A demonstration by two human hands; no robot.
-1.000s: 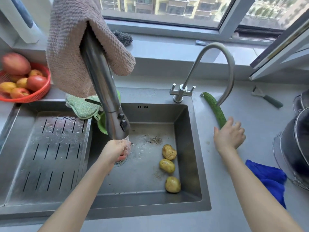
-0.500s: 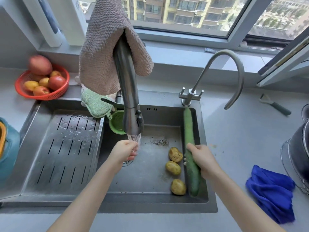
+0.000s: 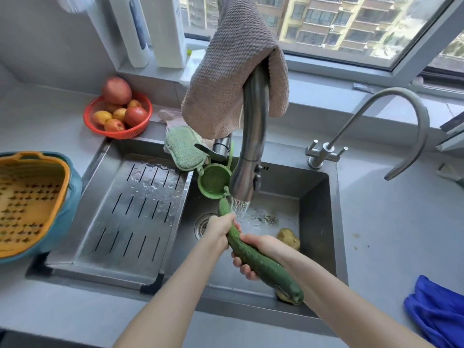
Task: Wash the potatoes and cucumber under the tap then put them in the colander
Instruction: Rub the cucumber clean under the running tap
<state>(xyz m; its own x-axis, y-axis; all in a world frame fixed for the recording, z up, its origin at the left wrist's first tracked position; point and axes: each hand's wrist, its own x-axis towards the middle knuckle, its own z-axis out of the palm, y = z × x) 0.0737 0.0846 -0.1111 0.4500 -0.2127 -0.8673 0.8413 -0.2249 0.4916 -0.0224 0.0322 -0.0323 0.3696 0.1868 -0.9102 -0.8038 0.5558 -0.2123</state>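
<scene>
Both hands are on the cucumber (image 3: pixel 261 262) over the sink (image 3: pixel 319 222): my left hand (image 3: pixel 221 228) is wrapped round its upper part, just beside the stream from the tap (image 3: pixel 247 172), and my right hand (image 3: pixel 253 254) is clamped round its middle. Behind the right hand I see one potato (image 3: pixel 288 238) on the sink floor, another (image 3: pixel 283 296) under the cucumber's near end. Left of the sink, on the desk (image 3: pixel 391 234), sits the colander (image 3: pixel 27 202).

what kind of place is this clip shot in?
Most likely a home kitchen, apparently in a flat high up. A steel sink with a running tap is set into a grey counter, a red basket of fruit sits beside it, and the window looks out on apartment blocks.
</scene>
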